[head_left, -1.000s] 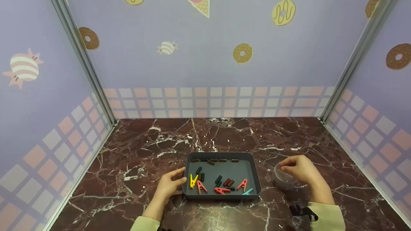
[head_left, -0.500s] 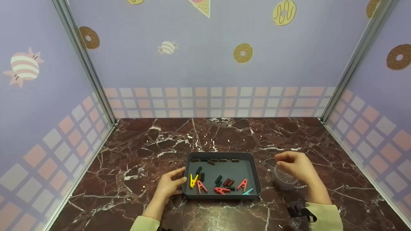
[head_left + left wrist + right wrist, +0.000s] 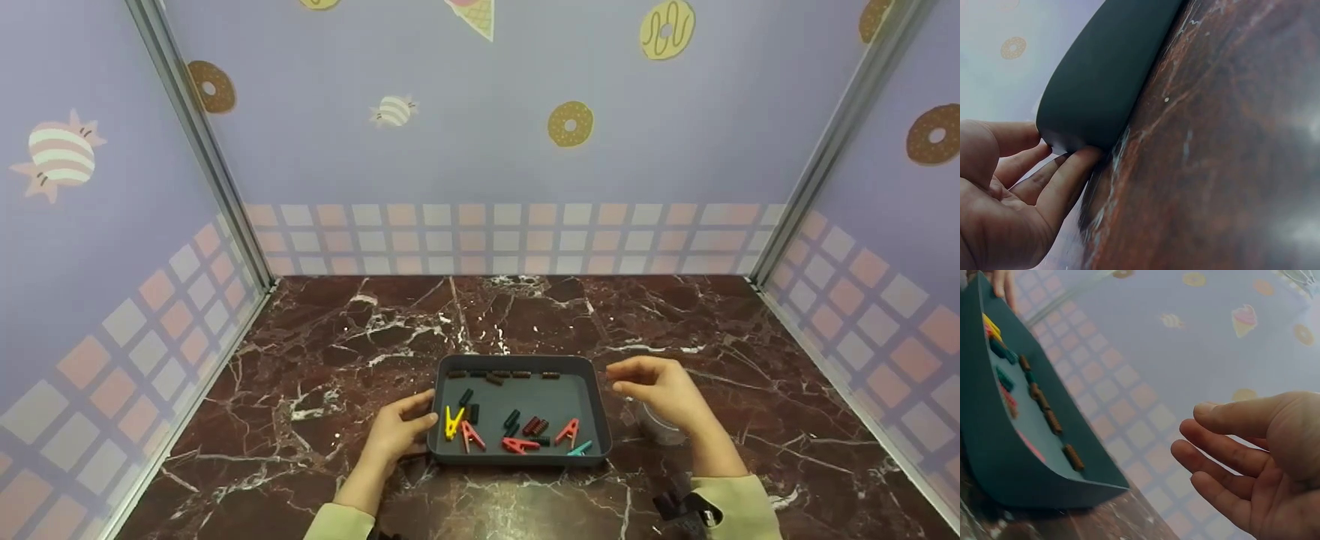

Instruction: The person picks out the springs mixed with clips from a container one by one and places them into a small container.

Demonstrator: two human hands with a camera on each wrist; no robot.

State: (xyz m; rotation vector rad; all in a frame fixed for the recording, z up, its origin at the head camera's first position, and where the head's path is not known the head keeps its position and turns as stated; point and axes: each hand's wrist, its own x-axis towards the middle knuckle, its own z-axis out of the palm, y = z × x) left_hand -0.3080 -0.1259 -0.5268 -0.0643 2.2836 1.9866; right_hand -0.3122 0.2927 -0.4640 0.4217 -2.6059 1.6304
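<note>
A dark grey rectangular tray [image 3: 525, 459] stands on the marble-patterned table. In it lie several small ribbed, spring-like cylinders [image 3: 551, 375], brown, black and dark red. Red clips [image 3: 520, 445], a yellow clip [image 3: 453, 424] and a teal clip [image 3: 580, 448] lie nearer its front. My left hand [image 3: 397, 430] touches the tray's left end with thumb and fingers rather straight, as the left wrist view shows. Just off the tray's right rim hovers my right hand [image 3: 664, 390], thumb and fingers apart with nothing between them. Below its wrist stands a clear cup [image 3: 660, 431], partly hidden.
Purple walls [image 3: 480, 135] with sweets and a tile pattern enclose the table [image 3: 360, 322] at the back and both sides. Metal corner posts [image 3: 217, 172] rise at the back corners. A black strap [image 3: 686, 510] sits at my right cuff.
My right hand has moved left from above the clear cup to the tray's right rim, and its thumb and fingers have parted. The left hand and the tray have stayed in place.
</note>
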